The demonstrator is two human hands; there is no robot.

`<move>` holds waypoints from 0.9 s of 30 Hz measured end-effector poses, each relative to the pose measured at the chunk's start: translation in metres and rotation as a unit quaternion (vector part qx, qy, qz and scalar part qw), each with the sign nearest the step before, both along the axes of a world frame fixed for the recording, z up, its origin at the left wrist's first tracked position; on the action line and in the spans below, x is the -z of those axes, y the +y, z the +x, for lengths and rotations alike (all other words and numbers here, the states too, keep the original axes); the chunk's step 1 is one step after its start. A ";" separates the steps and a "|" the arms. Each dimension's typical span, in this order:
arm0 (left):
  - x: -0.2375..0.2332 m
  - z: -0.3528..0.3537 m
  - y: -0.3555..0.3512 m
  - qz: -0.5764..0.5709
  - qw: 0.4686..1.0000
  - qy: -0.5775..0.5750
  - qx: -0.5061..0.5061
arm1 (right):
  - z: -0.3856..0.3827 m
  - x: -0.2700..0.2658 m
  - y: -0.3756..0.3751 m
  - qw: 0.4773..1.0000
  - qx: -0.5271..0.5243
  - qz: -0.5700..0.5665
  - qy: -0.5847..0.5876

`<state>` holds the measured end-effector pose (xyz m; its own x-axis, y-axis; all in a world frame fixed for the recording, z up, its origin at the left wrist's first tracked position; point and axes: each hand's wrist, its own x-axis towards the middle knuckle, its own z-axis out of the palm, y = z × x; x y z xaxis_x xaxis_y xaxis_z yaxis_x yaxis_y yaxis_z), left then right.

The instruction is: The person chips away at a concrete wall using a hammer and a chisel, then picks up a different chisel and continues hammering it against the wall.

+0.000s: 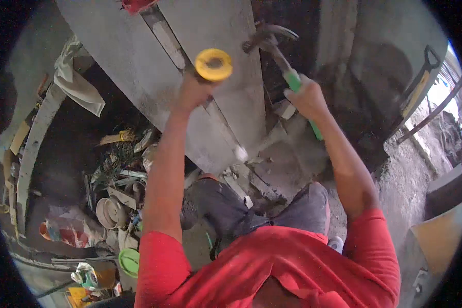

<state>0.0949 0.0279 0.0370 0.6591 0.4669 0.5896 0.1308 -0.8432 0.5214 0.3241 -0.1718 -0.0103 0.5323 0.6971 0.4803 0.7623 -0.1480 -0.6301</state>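
My left hand (196, 93) is closed around what looks like a chisel, topped by a round yellow guard (213, 64) with a dark centre; its blade is hidden. That hand is in front of a grey wall panel (231, 97), beside a long straight groove (222, 120). To the right, my right hand (308, 97) grips the green handle of a claw hammer (294, 81). The hammer's metal head is raised at the upper right, apart from the yellow guard. Slight motion blur covers both hands.
Rubble (259, 187) lies at the wall's foot near my knees. Scrap, a round pot-like object (112, 212) and a green lid (129, 262) crowd the left. A white cloth (77, 82) hangs upper left. A handsaw (421, 82) leans at the right.
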 end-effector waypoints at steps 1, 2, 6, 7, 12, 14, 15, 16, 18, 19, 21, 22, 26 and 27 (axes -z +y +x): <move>0.028 0.000 0.006 -0.023 0.999 0.042 -0.006 | 0.008 0.026 -0.011 0.999 -0.008 0.010 0.032; 0.038 -0.004 -0.020 0.036 0.997 0.064 0.004 | 0.010 0.052 -0.024 0.997 -0.012 -0.010 0.080; 0.143 -0.009 -0.082 0.204 0.971 0.092 0.087 | 0.022 0.183 -0.099 0.974 0.046 -0.152 0.161; 0.158 -0.011 -0.095 0.172 0.970 0.118 0.125 | 0.017 0.200 -0.121 0.976 0.048 -0.159 0.139; 0.234 -0.014 -0.101 -0.193 0.934 0.285 0.098 | 0.002 0.297 -0.204 0.914 0.068 -0.352 0.190; 0.218 -0.019 -0.111 -0.292 0.918 0.249 0.100 | -0.007 0.280 -0.213 0.912 0.029 -0.337 0.231; 0.218 -0.018 -0.110 -0.314 0.911 0.258 0.075 | -0.007 0.279 -0.211 0.911 -0.007 -0.317 0.263; 0.220 -0.019 -0.111 -0.340 0.901 0.266 0.050 | -0.004 0.296 -0.210 0.910 -0.005 -0.315 0.270; 0.250 -0.029 -0.105 -0.331 0.914 0.231 0.044 | 0.010 0.335 -0.212 0.918 -0.028 -0.316 0.238; 0.268 -0.035 -0.099 -0.338 0.919 0.197 0.038 | 0.016 0.329 -0.208 0.916 -0.027 -0.321 0.238; 0.290 -0.055 -0.101 -0.357 0.919 0.166 -0.008 | 0.013 0.299 -0.196 0.892 -0.105 -0.353 0.263; 0.296 -0.061 -0.101 -0.362 0.917 0.167 -0.012 | 0.007 0.300 -0.194 0.889 -0.110 -0.358 0.265; 0.321 -0.059 -0.086 -0.371 0.884 0.259 -0.118 | 0.008 0.342 -0.188 0.933 -0.060 -0.311 0.172; 0.329 -0.058 -0.083 -0.351 0.896 0.254 -0.096 | 0.013 0.368 -0.185 0.901 -0.027 -0.403 0.158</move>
<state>0.0364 -0.0547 -0.2924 0.6266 0.7394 -0.2463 0.6092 -0.2676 0.7465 0.3375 -0.3573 -0.3783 0.5087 0.7811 -0.3620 0.5841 -0.6220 -0.5215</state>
